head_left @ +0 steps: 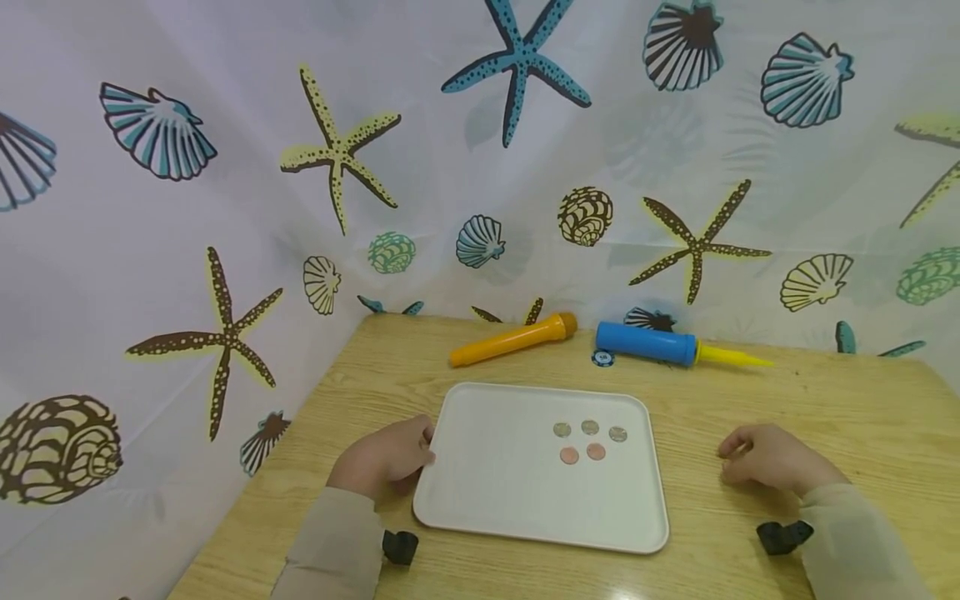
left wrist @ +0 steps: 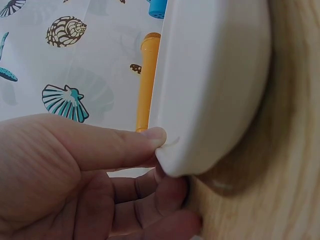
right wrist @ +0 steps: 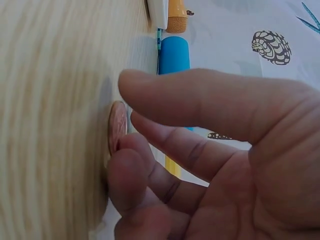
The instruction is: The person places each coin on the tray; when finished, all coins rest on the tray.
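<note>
On the wooden table lies a white rectangular tray (head_left: 495,500). My left hand (head_left: 393,454) pinches its left rim, the thumb (left wrist: 156,135) on top of the edge and the other fingers curled below. On the right half of the tray are several coins: silver-coloured ones, such as this coin (head_left: 590,427), in a row and two copper coins (head_left: 596,452) nearer me. Right of the tray, my right hand (head_left: 772,458) is low over the table with loosely bent fingers. Another copper coin (right wrist: 118,125) is by its fingertips, hidden in the head view; the thumb stands apart from it.
An orange tube-like toy microphone (head_left: 517,340) lies behind the tray. Beside it are a blue hand pump (head_left: 647,342) with a yellow nozzle and a blue-and-white poker chip (head_left: 603,357). A curtain (head_left: 420,167) printed with shells and starfish hangs along the back and left.
</note>
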The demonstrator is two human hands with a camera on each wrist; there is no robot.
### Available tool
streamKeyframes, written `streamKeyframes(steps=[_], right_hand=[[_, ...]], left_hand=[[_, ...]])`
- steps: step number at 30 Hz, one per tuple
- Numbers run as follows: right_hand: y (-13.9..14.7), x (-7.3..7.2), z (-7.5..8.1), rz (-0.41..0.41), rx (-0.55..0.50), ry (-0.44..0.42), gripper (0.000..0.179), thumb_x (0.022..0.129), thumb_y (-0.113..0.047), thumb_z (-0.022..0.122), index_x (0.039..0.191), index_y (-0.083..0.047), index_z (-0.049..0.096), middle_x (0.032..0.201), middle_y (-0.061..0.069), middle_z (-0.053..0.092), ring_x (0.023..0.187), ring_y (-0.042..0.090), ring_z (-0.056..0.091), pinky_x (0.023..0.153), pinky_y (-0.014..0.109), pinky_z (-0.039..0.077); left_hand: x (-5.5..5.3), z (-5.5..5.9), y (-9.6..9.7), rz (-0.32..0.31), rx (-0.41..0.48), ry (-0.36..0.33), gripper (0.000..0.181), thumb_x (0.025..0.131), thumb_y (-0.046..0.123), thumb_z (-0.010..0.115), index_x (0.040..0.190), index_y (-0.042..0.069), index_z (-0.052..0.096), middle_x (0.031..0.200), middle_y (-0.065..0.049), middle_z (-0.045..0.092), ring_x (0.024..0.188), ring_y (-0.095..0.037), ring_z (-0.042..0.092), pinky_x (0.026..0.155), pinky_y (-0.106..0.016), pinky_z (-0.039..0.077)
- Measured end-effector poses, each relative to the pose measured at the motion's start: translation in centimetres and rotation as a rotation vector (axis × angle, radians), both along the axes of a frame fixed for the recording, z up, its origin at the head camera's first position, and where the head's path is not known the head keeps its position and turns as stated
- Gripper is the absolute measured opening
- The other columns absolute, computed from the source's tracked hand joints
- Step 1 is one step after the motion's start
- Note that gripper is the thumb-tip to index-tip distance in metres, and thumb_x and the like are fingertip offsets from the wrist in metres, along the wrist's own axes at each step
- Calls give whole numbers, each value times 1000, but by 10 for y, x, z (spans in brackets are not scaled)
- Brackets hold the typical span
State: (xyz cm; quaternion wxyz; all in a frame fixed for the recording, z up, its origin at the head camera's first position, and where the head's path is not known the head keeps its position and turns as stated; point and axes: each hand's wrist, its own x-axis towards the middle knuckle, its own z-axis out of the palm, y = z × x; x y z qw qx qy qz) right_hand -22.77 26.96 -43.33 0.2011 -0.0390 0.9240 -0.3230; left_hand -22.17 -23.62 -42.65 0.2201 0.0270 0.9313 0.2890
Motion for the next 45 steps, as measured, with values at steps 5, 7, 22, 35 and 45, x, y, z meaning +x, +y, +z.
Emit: streamKeyframes(steps=[5,7,22,35,45], right_hand=[[1,1,-2,15,-11,0,31,89,-17,73,112,3,65,95,8,63,81,21,55,71,36,47],[1,2,-3,7,-16,-4,29,90,-16,72,110,3,64,90,7,61,77,20,54,68,35,46],[-1,1,-1,14,83,25,23,90,-18,72,98,1,62,91,7,60,82,22,52,71,37,44],[-3,0,1,21,50,64,26,91,-27,75,101,-4,68,98,7,64,86,23,53,73,37,44],[-28,2,5,-14,-18,71,33,91,-34,75,107,-5,72,84,3,63,75,19,54,66,33,44]], left_hand=[[1,0,0,4,10,-8,13,101,8,57,113,6,52,86,-10,60,65,-23,59,64,-33,47],[2,0,0,5,9,-9,13,101,9,57,113,6,52,85,-10,60,64,-23,59,63,-33,47],[1,0,-3,10,-5,-21,15,102,9,56,116,7,52,81,-11,61,61,-23,60,60,-33,49],[3,-1,-3,17,36,-10,13,102,9,56,113,7,52,78,-12,60,57,-23,55,58,-32,45],[2,-3,-2,9,25,-6,14,102,10,56,115,8,51,75,-12,60,58,-24,55,58,-32,44]])
